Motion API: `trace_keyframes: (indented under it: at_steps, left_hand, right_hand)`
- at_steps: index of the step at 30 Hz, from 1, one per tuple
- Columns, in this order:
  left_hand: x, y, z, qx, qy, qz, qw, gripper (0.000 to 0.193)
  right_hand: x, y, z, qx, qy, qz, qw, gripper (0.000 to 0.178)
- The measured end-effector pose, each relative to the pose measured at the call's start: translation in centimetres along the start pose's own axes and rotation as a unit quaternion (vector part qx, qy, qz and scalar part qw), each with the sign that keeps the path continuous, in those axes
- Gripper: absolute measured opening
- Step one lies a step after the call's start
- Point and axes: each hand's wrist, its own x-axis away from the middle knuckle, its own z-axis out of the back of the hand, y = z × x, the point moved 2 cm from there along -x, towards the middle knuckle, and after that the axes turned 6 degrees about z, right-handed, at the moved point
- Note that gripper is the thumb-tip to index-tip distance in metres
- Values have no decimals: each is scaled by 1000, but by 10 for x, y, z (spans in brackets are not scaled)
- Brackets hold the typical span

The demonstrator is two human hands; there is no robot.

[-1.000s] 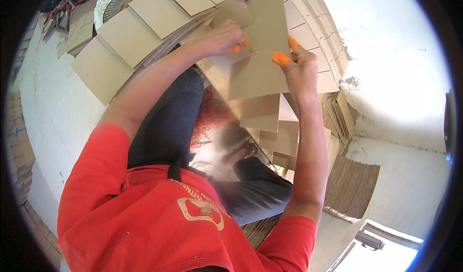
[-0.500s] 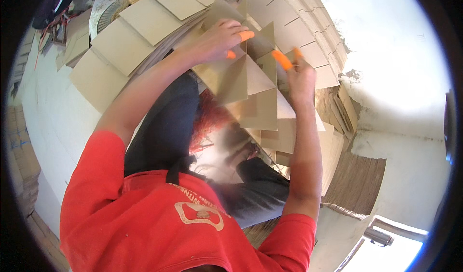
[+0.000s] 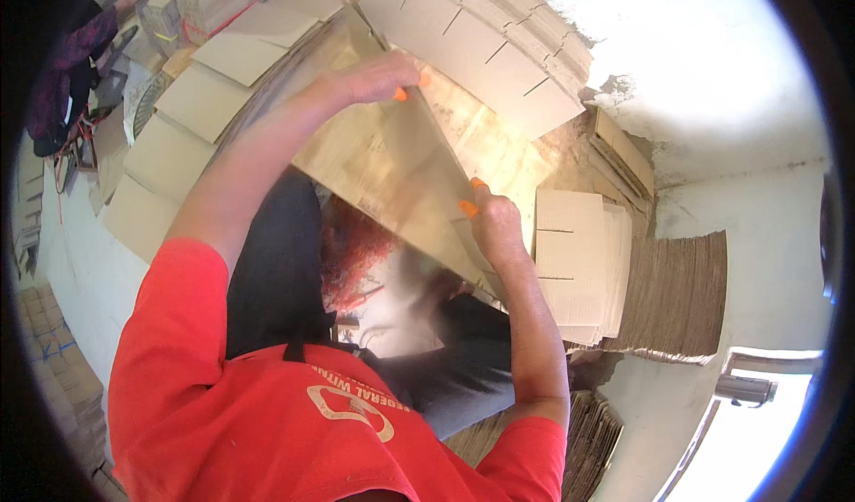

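A cardboard divider [image 3: 426, 137], folded nearly flat and blurred, stands slanting across a pale wooden board [image 3: 356, 163] in front of me. My left hand [image 3: 378, 80] is closed on its upper edge toward the far end. Lower down, near its right end, my right hand [image 3: 497, 224] grips the same edge. Orange covers sit on some fingers of both hands. My palms hide parts of the edge.
Slotted cardboard strips [image 3: 472, 34] stand in a row at the far side. Overlapping cardboard sheets [image 3: 196, 101] lie to the left. On the right are a slotted stack [image 3: 570, 244] and a brown cardboard bundle [image 3: 681, 297]. Another person's sleeve [image 3: 89, 39] shows at far left.
The divider stood spread into an open grid of cells; now it is folded nearly flat. My left hand has moved left, my right hand left and nearer, and both now grip its edge.
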Motion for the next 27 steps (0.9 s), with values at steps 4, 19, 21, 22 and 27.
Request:
trace_keyframes:
  at_steps: [4, 19, 21, 22, 27]
  left_hand:
    - [8, 35, 46, -80, -48, -63, 994, 43]
    - [277, -54, 56, -403, 91, 328, 850, 45]
    - [295, -89, 36, -405, 17, 375, 833, 39]
    - [301, -98, 27, -406, -21, 402, 820, 36]
    - [285, -79, 18, -342, -80, 382, 855, 29]
  right_hand:
    - [16, 3, 44, 78, 65, -1, 995, 39]
    - [253, 187, 12, 233, 41, -505, 830, 86]
    - [270, 203, -3, 227, 12, -520, 823, 93]
    - [269, 204, -3, 213, 0, -522, 826, 93]
    - [271, 217, 5, 199, 7, -528, 826, 90]
